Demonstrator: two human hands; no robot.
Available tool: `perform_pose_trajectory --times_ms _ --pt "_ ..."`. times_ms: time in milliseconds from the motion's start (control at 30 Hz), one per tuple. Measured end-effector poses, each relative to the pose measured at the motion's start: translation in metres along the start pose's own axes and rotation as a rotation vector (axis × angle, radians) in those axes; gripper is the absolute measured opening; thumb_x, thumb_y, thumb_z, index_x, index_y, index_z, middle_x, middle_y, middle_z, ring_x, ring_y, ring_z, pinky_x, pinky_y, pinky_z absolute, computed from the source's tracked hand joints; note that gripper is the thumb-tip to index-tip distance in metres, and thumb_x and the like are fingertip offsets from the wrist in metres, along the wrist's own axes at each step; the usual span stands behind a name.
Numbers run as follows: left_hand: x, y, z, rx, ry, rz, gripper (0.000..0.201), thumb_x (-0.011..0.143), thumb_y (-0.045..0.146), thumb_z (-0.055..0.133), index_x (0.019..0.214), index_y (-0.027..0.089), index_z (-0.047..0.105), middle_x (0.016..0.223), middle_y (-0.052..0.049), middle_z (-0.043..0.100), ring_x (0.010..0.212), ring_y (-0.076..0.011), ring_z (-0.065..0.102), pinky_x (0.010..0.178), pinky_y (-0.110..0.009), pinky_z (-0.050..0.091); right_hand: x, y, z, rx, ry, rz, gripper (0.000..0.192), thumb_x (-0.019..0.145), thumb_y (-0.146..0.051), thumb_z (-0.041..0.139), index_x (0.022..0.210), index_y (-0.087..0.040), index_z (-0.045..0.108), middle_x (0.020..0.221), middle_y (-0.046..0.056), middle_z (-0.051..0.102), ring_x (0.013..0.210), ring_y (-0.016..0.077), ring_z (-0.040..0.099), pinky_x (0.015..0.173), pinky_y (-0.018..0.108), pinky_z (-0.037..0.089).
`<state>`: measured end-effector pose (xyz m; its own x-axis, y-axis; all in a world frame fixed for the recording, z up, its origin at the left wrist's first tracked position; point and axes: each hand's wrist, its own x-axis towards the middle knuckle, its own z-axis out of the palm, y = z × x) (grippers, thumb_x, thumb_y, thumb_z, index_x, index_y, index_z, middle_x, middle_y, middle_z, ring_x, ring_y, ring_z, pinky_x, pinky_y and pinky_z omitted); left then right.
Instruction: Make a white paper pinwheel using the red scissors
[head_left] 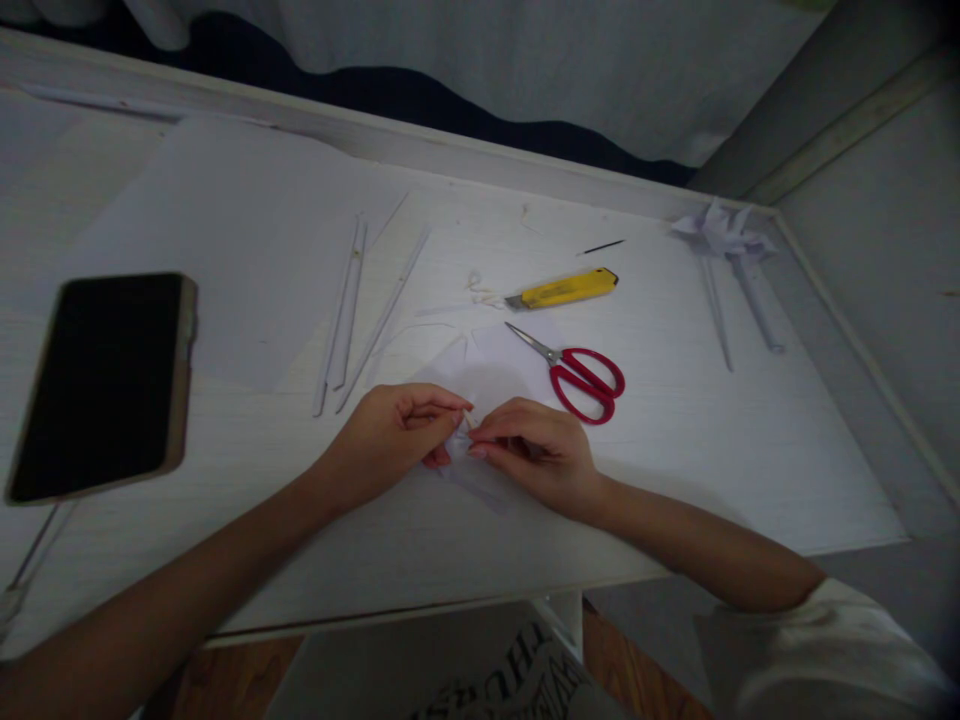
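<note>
Both hands meet near the front middle of the white table [712, 450], pinching a small piece of white paper [459, 440] between them. The left hand [397, 435] and right hand [532, 450] each have thumb and fingers pressed together on it, probably so the tiny folds hold. Red scissors [581, 375] and a yellow utility knife [562, 290] lie just beyond, within easy reach. Rolled paper sticks [352, 310] sit farther left, and a phone [105, 385] at the far left.

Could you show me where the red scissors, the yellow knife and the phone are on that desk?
red scissors [589, 380]: head view, on the red handle loops.
yellow knife [570, 288]: head view, on the middle of its yellow body.
phone [101, 385]: head view, on the centre of its dark screen.
</note>
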<state>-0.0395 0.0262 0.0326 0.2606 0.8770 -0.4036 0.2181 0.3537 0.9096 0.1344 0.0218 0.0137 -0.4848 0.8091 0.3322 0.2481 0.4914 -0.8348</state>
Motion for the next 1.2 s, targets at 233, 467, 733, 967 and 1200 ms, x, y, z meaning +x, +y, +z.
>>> perform_pose_trajectory --times_ms 233,467,733,967,1200 --pt "-0.0018 -0.0035 0.0001 -0.014 -0.011 0.039 0.009 0.071 0.016 0.054 0.078 0.016 0.060 0.049 0.007 0.058 0.041 -0.0038 0.053 0.041 -0.010 0.042 0.0028 -0.0008 -0.0004 0.032 0.025 0.100 0.021 0.065 -0.024 0.066 0.085 -0.020 0.060 0.077 0.002 0.056 0.061 0.0094 0.051 0.046 0.020 0.040" --pt "-0.0009 -0.0061 -0.0010 -0.018 -0.016 0.069 0.010 0.072 0.019 0.054 0.079 0.016 0.061 0.049 0.007 0.057 0.041 -0.0050 0.053 0.042 -0.011 0.043 0.0039 0.0009 0.0006 0.099 0.003 0.112 0.016 0.066 -0.022 0.066 0.081 -0.021 0.062 0.080 0.002 0.055 0.072 0.0124 0.054 0.056 0.024 0.046" --pt "-0.0008 -0.0082 -0.0020 0.030 -0.003 0.107 0.014 0.072 0.023 0.055 0.084 0.019 0.062 0.054 0.006 0.059 0.043 -0.0052 0.053 0.043 -0.011 0.043 0.0047 0.0032 0.0005 0.170 -0.014 0.164 0.025 0.063 -0.022 0.068 0.086 -0.022 0.059 0.083 0.002 0.053 0.074 0.0122 0.053 0.054 0.022 0.047" --pt "-0.0001 -0.0062 -0.0010 0.018 -0.005 0.079 0.015 0.072 0.023 0.054 0.084 0.017 0.061 0.054 0.005 0.059 0.043 -0.0056 0.053 0.043 -0.012 0.043 0.0046 0.0033 0.0007 0.210 -0.030 0.175 0.023 0.064 -0.020 0.067 0.086 -0.020 0.060 0.083 0.002 0.056 0.076 0.0129 0.054 0.059 0.024 0.049" --pt "-0.0006 -0.0032 -0.0009 0.029 0.004 0.044 0.013 0.072 0.022 0.053 0.082 0.016 0.060 0.048 0.006 0.057 0.042 -0.0057 0.053 0.042 -0.012 0.043 0.0044 0.0038 0.0006 0.226 -0.032 0.196 0.023 0.064 -0.021 0.067 0.086 -0.020 0.060 0.085 0.003 0.056 0.076 0.0127 0.055 0.059 0.024 0.050"
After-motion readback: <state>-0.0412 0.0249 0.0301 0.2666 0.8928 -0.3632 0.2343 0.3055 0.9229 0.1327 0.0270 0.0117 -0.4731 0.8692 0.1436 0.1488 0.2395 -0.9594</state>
